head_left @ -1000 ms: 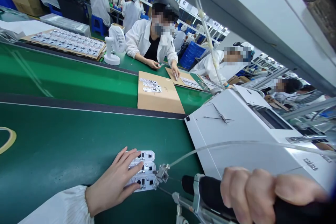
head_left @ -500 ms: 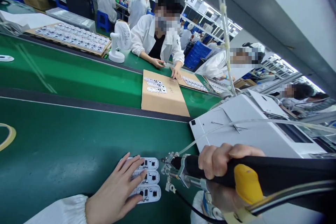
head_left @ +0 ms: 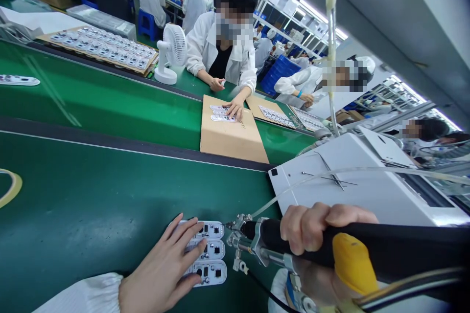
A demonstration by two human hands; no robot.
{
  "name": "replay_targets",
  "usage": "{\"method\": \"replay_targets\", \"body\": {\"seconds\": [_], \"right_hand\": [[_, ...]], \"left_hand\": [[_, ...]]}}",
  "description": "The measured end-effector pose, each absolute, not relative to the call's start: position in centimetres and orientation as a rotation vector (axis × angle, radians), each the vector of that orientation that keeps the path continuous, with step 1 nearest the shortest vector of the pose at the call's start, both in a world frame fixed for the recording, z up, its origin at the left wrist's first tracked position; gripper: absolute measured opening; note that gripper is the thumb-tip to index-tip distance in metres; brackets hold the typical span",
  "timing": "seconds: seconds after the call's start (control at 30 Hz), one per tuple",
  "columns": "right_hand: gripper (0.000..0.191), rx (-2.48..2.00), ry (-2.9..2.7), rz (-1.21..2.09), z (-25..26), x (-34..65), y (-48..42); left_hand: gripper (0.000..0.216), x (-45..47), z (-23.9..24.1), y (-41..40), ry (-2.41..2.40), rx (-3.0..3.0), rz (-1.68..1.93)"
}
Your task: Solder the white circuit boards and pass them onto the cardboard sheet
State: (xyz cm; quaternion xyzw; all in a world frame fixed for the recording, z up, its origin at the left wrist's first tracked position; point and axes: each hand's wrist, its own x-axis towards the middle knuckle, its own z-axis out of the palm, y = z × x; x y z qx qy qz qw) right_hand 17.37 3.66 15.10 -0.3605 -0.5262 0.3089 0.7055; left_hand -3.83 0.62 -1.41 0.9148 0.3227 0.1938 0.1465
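Note:
My left hand point(head_left: 167, 266) lies with its fingers spread over three white rounded circuit boards point(head_left: 213, 250), lined up side by side on the green bench. The fingers hide their left parts. My right hand point(head_left: 323, 225) is wrapped round what looks like a black handheld power screwdriver point(head_left: 411, 249) with metal fittings and hoses. A yellow cover shows on one finger. The screwdriver's metal tip point(head_left: 231, 225) is at the right end of the top board; whether it touches is unclear.
A white machine point(head_left: 323, 190) with thin metal rods on top stands to the right. Across the belt point(head_left: 110, 107), a co-worker's hand point(head_left: 237, 106) is over boards on cardboard point(head_left: 235, 144). A white fan point(head_left: 171, 54), more boards point(head_left: 103, 49) and a tape roll point(head_left: 12, 188) are at left.
The co-worker's hand has moved left onto the boards on the cardboard. A board on the belt at far left has moved right. My hands and the screwdriver stay nearly still.

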Motion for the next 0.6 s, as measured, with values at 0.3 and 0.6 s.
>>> {"method": "replay_targets", "body": {"seconds": [0.3, 0.6], "right_hand": [[0.016, -0.808, -1.152, 0.711, 14.9, 17.0, 3.8], [0.022, -0.902, -1.122, 0.519, 18.2, 18.8, 0.4]], "left_hand": [[0.049, -4.0, -1.4, 0.8, 0.921, 2.617, 0.516], [0.049, -3.9, -1.6, 0.7, 0.919, 2.617, 0.546]]}}
